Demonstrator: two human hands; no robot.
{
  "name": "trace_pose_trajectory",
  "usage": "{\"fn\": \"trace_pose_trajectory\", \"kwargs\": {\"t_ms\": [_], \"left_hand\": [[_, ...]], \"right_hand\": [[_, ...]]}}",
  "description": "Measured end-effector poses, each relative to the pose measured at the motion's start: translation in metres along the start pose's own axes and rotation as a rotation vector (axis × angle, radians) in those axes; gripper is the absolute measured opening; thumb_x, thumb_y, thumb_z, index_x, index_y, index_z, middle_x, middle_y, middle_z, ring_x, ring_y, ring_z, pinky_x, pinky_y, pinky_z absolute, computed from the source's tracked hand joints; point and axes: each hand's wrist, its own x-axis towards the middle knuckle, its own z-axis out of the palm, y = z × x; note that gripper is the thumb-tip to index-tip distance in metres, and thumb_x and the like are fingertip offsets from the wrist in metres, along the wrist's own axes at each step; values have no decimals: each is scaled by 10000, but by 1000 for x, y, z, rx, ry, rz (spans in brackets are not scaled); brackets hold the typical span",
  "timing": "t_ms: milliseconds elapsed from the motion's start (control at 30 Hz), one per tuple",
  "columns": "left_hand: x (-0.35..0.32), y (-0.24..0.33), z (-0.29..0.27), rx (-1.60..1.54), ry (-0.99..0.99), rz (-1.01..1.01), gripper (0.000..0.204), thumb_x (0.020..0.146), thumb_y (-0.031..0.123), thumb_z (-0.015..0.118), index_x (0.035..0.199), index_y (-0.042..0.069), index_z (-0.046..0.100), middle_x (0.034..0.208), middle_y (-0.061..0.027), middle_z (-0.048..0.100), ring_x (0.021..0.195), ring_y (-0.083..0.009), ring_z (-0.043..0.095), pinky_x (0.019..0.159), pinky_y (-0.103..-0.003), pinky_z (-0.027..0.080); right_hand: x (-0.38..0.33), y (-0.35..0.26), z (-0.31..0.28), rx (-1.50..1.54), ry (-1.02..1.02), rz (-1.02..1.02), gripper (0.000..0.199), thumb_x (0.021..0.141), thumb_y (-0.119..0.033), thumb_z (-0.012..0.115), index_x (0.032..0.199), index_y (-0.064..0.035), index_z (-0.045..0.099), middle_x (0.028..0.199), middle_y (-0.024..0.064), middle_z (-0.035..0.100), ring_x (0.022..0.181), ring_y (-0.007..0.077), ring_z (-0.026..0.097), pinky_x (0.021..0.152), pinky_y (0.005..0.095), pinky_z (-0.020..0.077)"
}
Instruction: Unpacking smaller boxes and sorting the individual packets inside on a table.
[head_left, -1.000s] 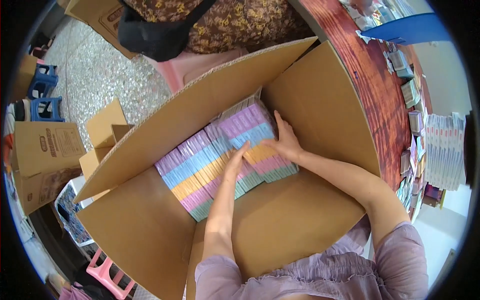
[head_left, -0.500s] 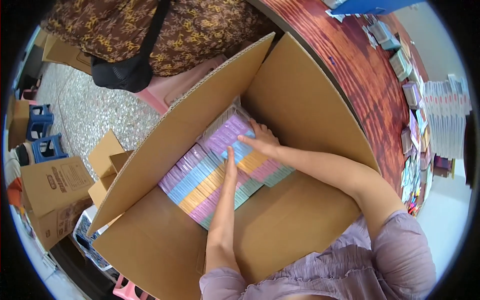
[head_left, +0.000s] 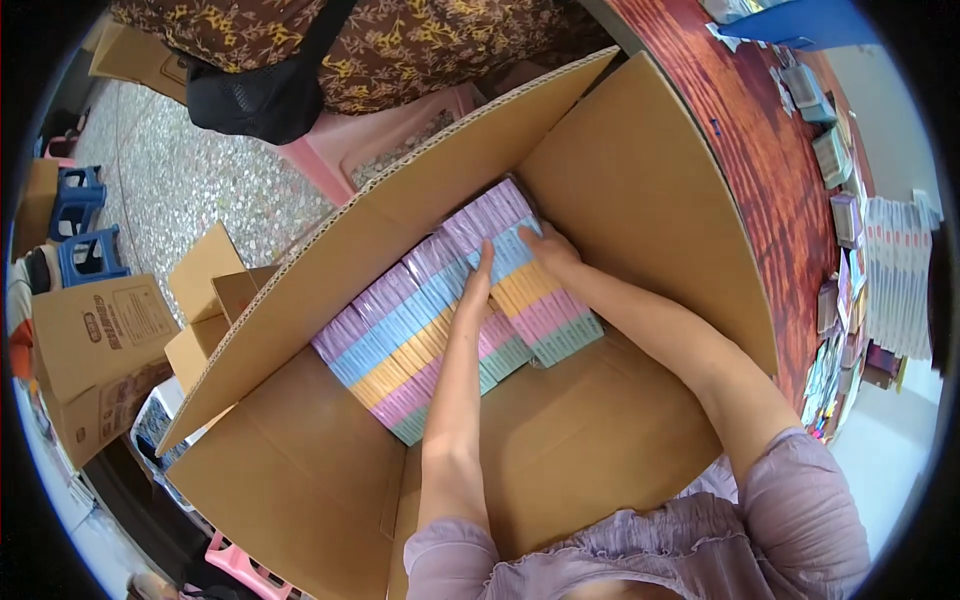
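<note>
Inside a large open cardboard carton (head_left: pixel 330 455), film-wrapped packs of small items stand in purple, blue, orange, pink and green bands. One such pack (head_left: pixel 528 290) lies at the right end of the row, by the carton's far corner, and both hands press on it from either side. My left hand (head_left: pixel 478 284) is along its left side, fingers together, beside the neighbouring packs (head_left: pixel 400 345). On the other side my right hand (head_left: pixel 553 252) grips it near the blue band, close to the carton wall. Some fingertips are hidden between the pack and its surroundings.
Beyond the carton, a person in brown floral clothing (head_left: pixel 420 60) sits by a pink plastic stool (head_left: pixel 340 150). More cardboard boxes (head_left: pixel 105 330) and blue stools (head_left: pixel 90 255) stand left. To the right, a reddish wood-patterned surface (head_left: pixel 740 150) holds stacked cards and papers (head_left: pixel 895 275).
The pack between my hands has gone into the far corner and now lines up with the row; the gap seen there is covered. The whole view has shifted slightly.
</note>
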Motion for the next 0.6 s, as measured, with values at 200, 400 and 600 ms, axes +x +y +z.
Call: {"fn": "trace_pose_trajectory", "kwargs": {"t_ms": [200, 400, 600], "left_hand": [[3, 1, -2, -88, -57, -83, 1017, 895, 715, 520, 1543, -12, 228, 1585, -187, 278, 1449, -285, 300, 1167, -398, 294], [32, -25, 0, -211, 33, -44, 956, 888, 683, 562, 1498, -13, 320, 1502, -153, 427, 1349, -309, 448, 1103, -442, 404], [48, -36, -7, -217, 206, -3, 1029, 838, 707, 618, 1446, -87, 375, 1444, -180, 490, 1303, -295, 495, 1090, -408, 410]], "right_hand": [[-43, -42, 15, -304, 109, 180, 848, 911, -625, 516, 1543, -115, 272, 1534, 189, 377, 1398, 399, 364, 1142, 462, 299], [-44, -33, 14, -483, 153, 78, 902, 871, -510, 635, 1542, -87, 205, 1493, 217, 372, 1356, 425, 384, 1093, 541, 343], [-35, -16, 10, -681, 184, -210, 780, 851, -330, 720, 1424, 15, 318, 1322, 253, 506, 1215, 435, 500, 976, 495, 469]]}}
